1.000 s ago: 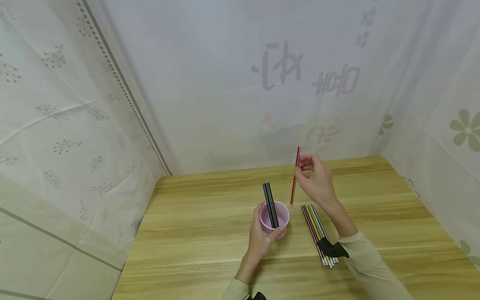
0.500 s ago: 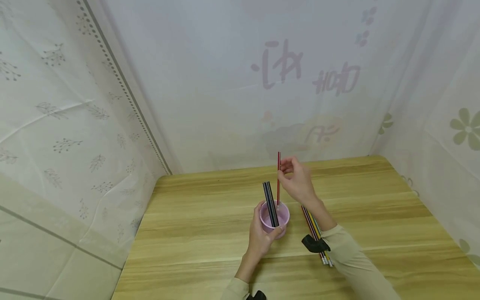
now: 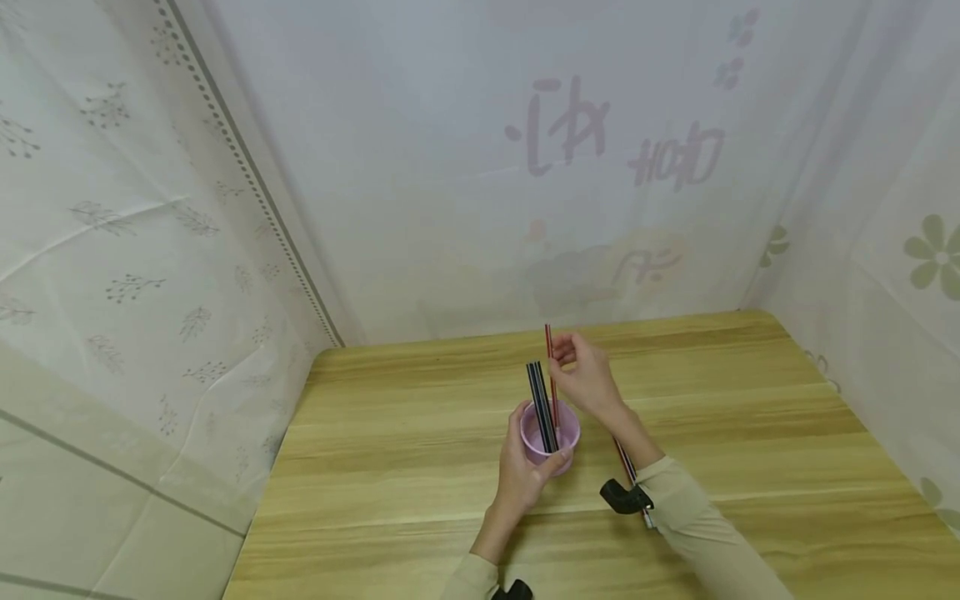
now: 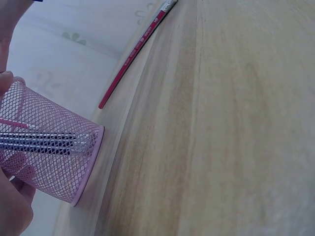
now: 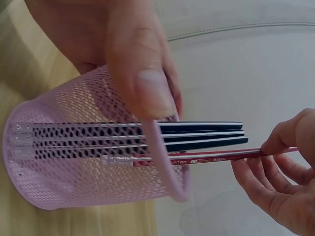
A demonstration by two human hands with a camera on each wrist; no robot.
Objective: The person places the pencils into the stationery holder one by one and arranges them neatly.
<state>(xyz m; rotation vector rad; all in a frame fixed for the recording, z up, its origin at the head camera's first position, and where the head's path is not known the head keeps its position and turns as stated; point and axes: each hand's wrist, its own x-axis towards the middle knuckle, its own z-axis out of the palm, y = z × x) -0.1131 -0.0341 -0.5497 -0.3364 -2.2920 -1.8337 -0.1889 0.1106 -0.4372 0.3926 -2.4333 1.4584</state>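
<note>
My left hand grips a pink mesh pen cup round its side, thumb near the rim in the right wrist view. Three dark striped pencils lean together inside the cup, eraser ends at its bottom. Between thumb and fingers, my right hand pinches a red pencil above the cup. Its eraser end is inside the cup, short of the bottom, beside the dark pencils. More pencils lie on the table, mostly hidden under my right forearm; in the left wrist view a red pencil lies there.
The wood-grain table runs back to a pale printed curtain. Patterned cloth also hangs at the left and right sides. A black band sits at my right wrist, over the lying pencils.
My right hand has carried the red pencil left to above the cup, then lowered its eraser end inside. The left hand and cup stay in place. My right forearm now covers more of the lying pencils.
</note>
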